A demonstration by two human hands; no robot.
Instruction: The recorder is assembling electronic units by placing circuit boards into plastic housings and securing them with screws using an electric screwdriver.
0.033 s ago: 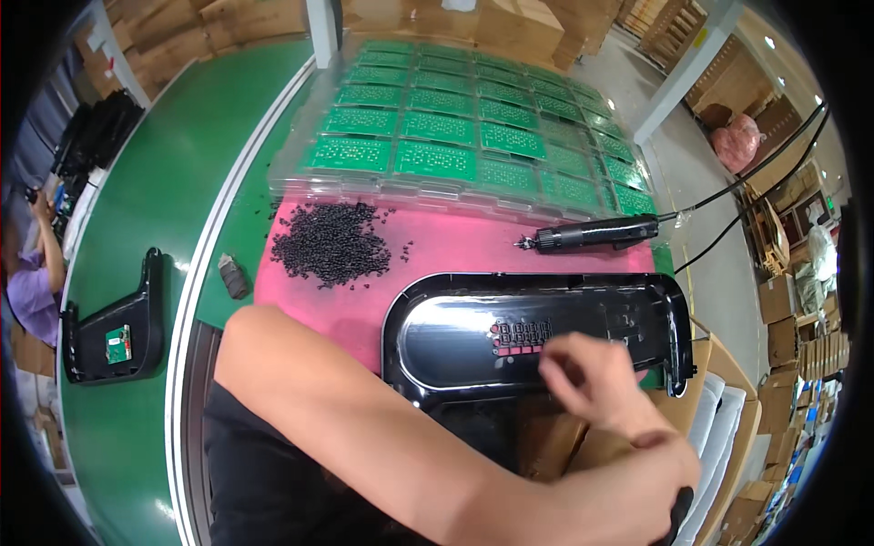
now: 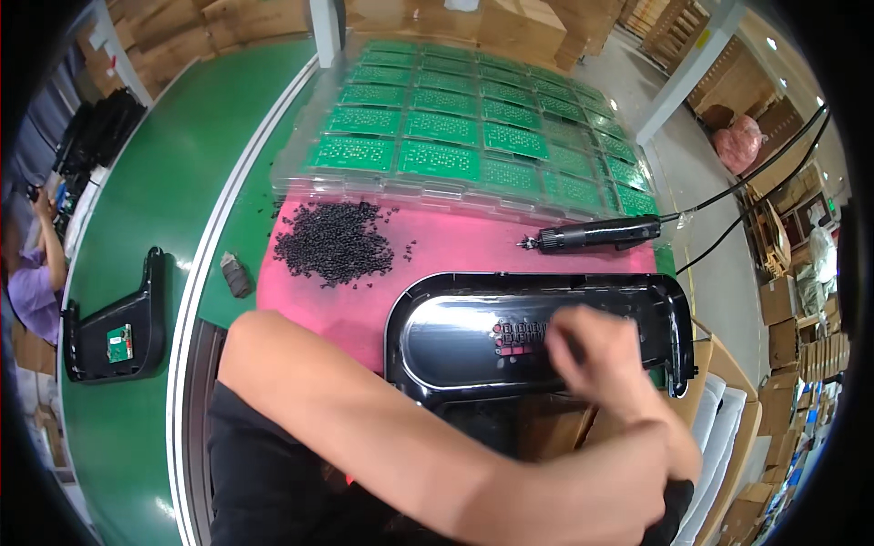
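Observation:
A glossy black plastic housing point(image 2: 455, 341) lies open side up, with a grid of small rectangular cutouts point(image 2: 517, 338) in its floor. Pink shows through some of them. Over the right end of this grid hovers or presses my right hand point(image 2: 596, 350), its fingers curled together and blurred. Whatever they hold, if anything, is hidden. My left forearm crosses low in front of me toward the right. My left hand point(image 2: 619, 478) overlaps the right forearm, and its fingers cannot be made out.
A pile of small black parts point(image 2: 332, 241) lies on the pink mat point(image 2: 437, 237). Beyond are clear trays of green circuit boards point(image 2: 437, 159). A corded electric screwdriver point(image 2: 592, 235) lies behind the housing. Another black housing point(image 2: 146, 328) with a board rests left; a person point(image 2: 36, 291) sits far left.
My right hand has shifted slightly up and away from me, covering more of the cutout grid's right end. My left forearm has moved slightly. The housing stays in place.

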